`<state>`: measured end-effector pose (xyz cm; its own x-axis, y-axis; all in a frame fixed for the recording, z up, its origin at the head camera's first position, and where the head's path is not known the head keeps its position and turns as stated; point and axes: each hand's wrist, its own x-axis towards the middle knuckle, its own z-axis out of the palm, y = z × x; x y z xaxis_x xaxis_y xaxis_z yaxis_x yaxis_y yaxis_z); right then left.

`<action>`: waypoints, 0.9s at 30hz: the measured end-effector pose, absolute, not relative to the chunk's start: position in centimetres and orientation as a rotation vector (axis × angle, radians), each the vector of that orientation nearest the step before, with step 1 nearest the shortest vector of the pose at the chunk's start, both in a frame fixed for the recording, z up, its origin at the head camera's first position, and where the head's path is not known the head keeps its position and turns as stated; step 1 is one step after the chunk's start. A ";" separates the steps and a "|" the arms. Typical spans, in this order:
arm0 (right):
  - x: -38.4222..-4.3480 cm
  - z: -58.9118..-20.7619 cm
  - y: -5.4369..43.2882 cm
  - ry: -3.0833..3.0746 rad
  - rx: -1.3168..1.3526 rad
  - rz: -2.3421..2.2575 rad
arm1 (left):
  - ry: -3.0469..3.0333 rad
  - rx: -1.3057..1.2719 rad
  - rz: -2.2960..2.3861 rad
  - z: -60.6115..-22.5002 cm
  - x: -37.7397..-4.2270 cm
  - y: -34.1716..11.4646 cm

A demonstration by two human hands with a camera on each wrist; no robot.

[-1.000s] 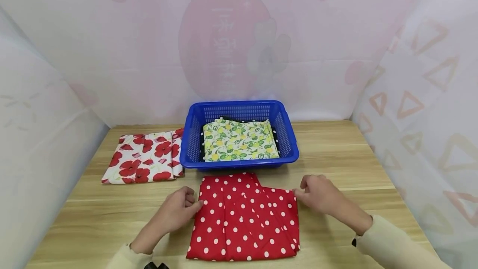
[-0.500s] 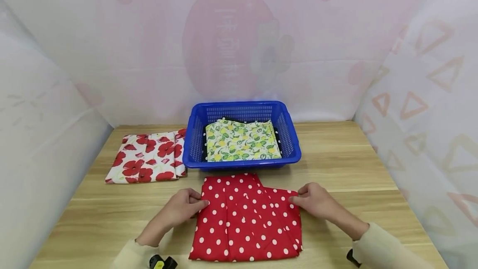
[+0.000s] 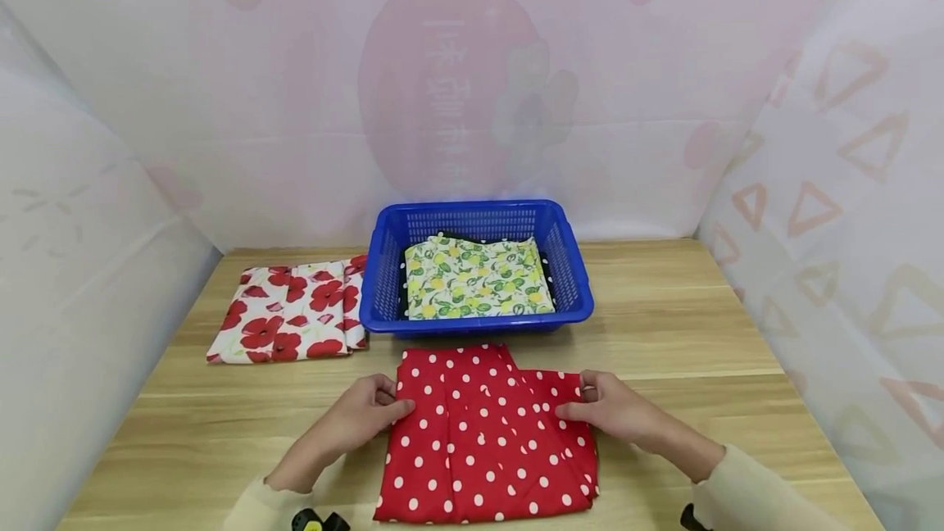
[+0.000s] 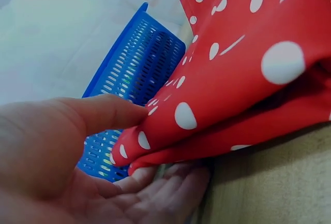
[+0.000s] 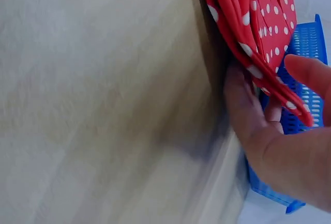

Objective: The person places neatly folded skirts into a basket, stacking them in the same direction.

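Note:
A folded red cloth with white dots (image 3: 472,453) lies on the table in front of the basket, its right part stepped lower than the left. My left hand (image 3: 357,415) holds its left edge, and the left wrist view shows the thumb on top with the other fingers underneath the folded layers (image 4: 207,89). At the upper right edge is my right hand (image 3: 623,412), thumb over the cloth and fingers beneath it. In the right wrist view several layers of the cloth (image 5: 269,38) lie between that thumb and fingers.
Behind the cloth stands a blue plastic basket (image 3: 472,324), holding a folded lemon-print cloth (image 3: 475,281) over a black dotted one. A folded white cloth with red poppies (image 3: 288,314) lies left of it on the wooden table (image 3: 664,301). Printed sheets (image 3: 295,105) wall the table.
Both hands have moved in onto the cloth's side edges, the right one further inward, with its thumb now over the cloth. The cloth's right edge is slightly lifted. The basket has stayed put.

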<state>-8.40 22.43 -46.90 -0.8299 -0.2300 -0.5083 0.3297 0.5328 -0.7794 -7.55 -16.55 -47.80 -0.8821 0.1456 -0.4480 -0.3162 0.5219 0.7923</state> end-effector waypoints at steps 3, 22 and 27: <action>-8.3 -47.2 22.3 2.126 0.084 -1.344 | 2.235 -0.113 1.390 -48.0 -7.4 -16.7; -8.4 -47.8 23.2 1.989 0.016 -1.432 | 2.010 -0.092 1.578 -49.1 -6.8 -17.9; -8.3 -47.0 23.1 1.974 -0.011 -1.440 | 2.000 -0.096 1.575 -48.3 -6.1 -18.1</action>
<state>-8.27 23.11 -47.04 -0.7657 -0.3856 -0.5149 0.3726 0.3866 -0.8436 -6.10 -18.07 -48.29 -0.8262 0.2920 -0.4818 -0.3999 0.2982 0.8667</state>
